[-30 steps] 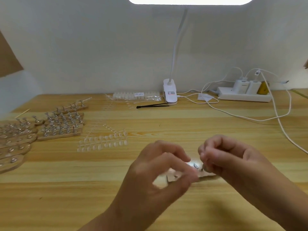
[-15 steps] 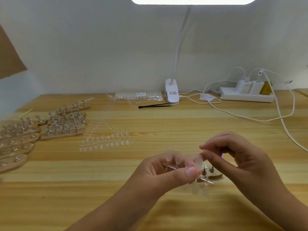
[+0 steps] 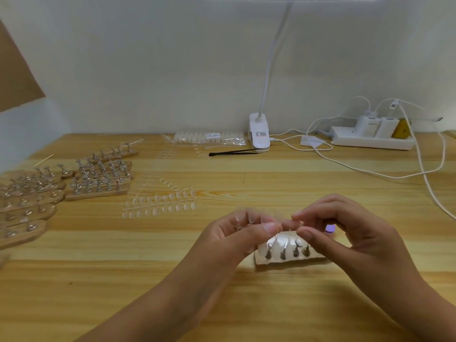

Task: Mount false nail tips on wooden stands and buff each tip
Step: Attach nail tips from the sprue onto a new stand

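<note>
Clear nail-tip strip [image 3: 246,219] now higher over pegged wooden stand [image 3: 283,264]; left hand [image 3: 234,240] grips it, right hand [image 3: 345,230] pinches end tip [image 3: 291,222]. Mounting; nxt: snap tip free.

Single head view — forward and down, close over table [image 3: 296,304]

The strip [image 3: 251,218] I pinch is clear, glossy plastic; the stand [image 3: 283,262] beneath is pale matt wood with dull grey metal holders [image 3: 283,253].
</note>
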Available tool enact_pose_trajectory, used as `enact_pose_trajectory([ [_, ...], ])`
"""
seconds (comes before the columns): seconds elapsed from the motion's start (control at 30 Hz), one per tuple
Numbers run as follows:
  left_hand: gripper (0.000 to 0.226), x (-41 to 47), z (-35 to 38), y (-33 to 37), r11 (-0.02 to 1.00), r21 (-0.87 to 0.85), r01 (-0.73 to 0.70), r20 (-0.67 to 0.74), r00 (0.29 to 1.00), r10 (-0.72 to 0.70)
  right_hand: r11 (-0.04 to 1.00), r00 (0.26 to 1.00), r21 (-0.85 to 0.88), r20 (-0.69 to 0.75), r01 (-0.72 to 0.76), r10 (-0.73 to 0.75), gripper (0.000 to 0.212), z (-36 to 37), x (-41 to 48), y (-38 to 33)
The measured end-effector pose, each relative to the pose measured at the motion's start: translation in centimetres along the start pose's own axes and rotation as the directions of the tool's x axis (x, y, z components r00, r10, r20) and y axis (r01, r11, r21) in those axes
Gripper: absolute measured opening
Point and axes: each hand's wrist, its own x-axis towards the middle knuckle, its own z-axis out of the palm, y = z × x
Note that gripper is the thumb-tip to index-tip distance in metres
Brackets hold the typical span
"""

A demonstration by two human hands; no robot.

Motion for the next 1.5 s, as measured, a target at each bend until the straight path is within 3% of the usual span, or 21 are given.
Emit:
enact_pose_trajectory([
  [0.17, 0.019, 0.7, -1.5, 0.3, 0.986, -0.166, 0.006, -0.179, 0.983, -0.036, 0.974, 0.996, -0.222, 0.087, 0.054, -0.035, 0.021, 0.6, 0.5, 0.4],
  [0.27, 0.011, 0.7, -2.4, 0.9, 0.935, -0.355, 0.024, -0.222, 0.969, -0.109, 0.857, 0.969, -0.466, 0.209, 0.218, -0.132, 0.027, 1.4, 0.4, 0.9],
  [0.33, 0.01, 0.9, -2.6, 1.1, 0.88, -0.472, 0.048, -0.236, 0.955, -0.179, 0.798, 0.951, -0.526, 0.245, 0.293, -0.188, 0.027, 1.8, 0.3, 1.0],
  [0.53, 0.005, 1.0, -2.2, 0.9, 0.828, -0.551, 0.109, -0.264, 0.918, -0.297, 0.756, 0.937, -0.558, 0.261, 0.342, -0.232, 0.027, 2.1, 0.3, 1.3],
  [0.83, 0.007, 0.9, -1.9, 1.1, 0.826, -0.552, 0.116, -0.252, 0.921, -0.298, 0.763, 0.929, -0.54, 0.294, 0.355, -0.225, 0.027, 2.3, 0.3, 1.2],
  [1.07, 0.008, 0.7, -1.6, 1.0, 0.853, -0.517, 0.075, -0.234, 0.946, -0.225, 0.835, 0.945, -0.484, 0.303, 0.263, -0.122, 0.027, 2.4, 0.1, 0.9],
  [1.17, 0.01, 0.7, -1.3, 1.0, 0.889, -0.456, 0.035, -0.243, 0.956, -0.162, 0.906, 0.962, -0.406, 0.275, 0.123, -0.008, 0.034, 1.9, 0.2, 0.7],
  [1.3, 0.017, 0.5, -1.0, 0.8, 0.979, -0.202, -0.007, -0.272, 0.961, -0.05, 0.982, 0.99, -0.173, 0.107, -0.072, 0.091, 0.028, 0.5, 0.6, -0.1],
  [1.4, 0.02, 0.0, -0.5, 0.5, 0.993, 0.116, -0.014, -0.182, 0.983, 0.035, 0.993, 0.993, -0.016, 0.007, -0.121, 0.121, 0.023, -0.3, 0.8, -0.9],
  [1.5, 0.019, -0.6, 0.2, 0.3, 0.949, 0.313, -0.028, -0.115, 0.991, 0.067, 0.995, 0.995, -0.017, 0.032, -0.094, 0.094, 0.022, -0.2, 0.6, -1.6],
])
